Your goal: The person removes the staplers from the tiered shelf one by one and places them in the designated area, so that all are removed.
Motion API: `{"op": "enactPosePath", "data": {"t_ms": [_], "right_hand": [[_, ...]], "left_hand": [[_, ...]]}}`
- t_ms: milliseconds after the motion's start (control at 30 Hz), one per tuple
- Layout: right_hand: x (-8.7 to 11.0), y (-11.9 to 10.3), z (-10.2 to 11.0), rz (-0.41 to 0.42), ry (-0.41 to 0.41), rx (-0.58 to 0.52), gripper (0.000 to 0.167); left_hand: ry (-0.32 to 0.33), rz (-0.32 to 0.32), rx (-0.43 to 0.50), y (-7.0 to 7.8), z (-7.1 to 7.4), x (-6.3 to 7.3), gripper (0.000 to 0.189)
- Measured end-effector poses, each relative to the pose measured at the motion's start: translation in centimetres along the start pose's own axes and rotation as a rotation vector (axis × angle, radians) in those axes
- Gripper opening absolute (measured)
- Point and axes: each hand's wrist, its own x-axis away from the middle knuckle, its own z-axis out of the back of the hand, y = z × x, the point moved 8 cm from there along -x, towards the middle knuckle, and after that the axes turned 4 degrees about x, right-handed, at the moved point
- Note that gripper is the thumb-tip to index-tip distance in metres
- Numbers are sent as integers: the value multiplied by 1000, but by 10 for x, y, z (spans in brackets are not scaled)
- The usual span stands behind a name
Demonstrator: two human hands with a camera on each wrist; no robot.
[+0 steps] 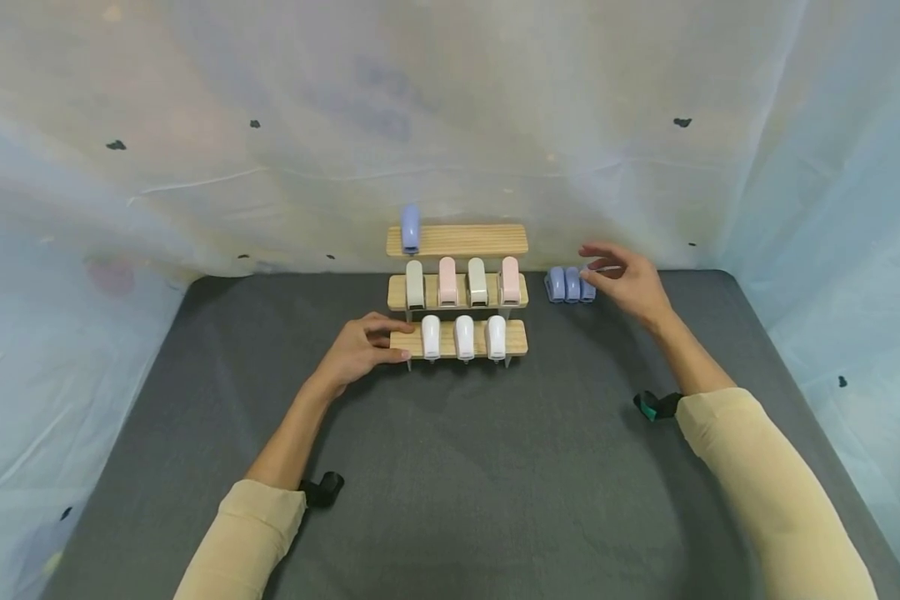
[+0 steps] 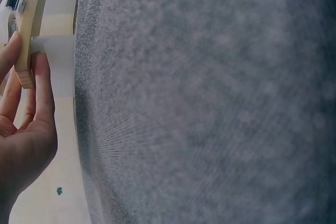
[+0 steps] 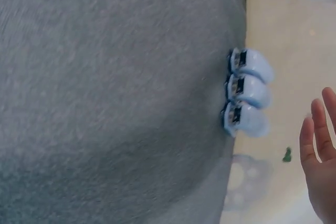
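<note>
Grip of the left hand (image 1: 352, 354): closed on the left end of the bottom board (image 1: 447, 343) of a stepped wooden rack, digits to both sides of the wood, as the left wrist view also shows. The left forearm reaches up from the lower left of the head view, its sleeve (image 1: 240, 542) pushed back and a dark strap (image 1: 322, 490) near the cuff.

Right hand (image 1: 632, 287): holding nothing, fingers parted. Its forearm slants in from the lower right, with the thumb and forefinger spread at the rightmost of three blue staplers (image 1: 572, 285). Overlap in the head view prevents confirming contact; in the right wrist view, the visible fingers are extended and appear apart from the staplers.

Position of items: the three blue staplers stand side by side on the grey table (image 1: 457, 483), just right of the rack near the table's far edge. One further blue stapler (image 1: 410, 229) stands at the left end of the top board (image 1: 472, 240). The middle board (image 1: 431, 292) bears two pale green and two pink staplers, alternating from green at left. Three white staplers (image 1: 464, 337) stand spaced apart on the bottom board.
</note>
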Motion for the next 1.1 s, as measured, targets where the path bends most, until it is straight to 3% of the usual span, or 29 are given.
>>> {"op": "enactPosePath", "data": {"t_ms": [167, 600, 1100], "right_hand": [[-3, -17, 1, 36, 36, -3, 41], [-15, -52, -10, 110, 39, -49, 39], [-30, -80, -25, 192, 12, -171, 40]], "left_hand": [[5, -14, -4, 1, 1, 0, 39], [-6, -14, -31, 1, 0, -3, 40], [-1, 36, -14, -3, 2, -3, 42]]}}
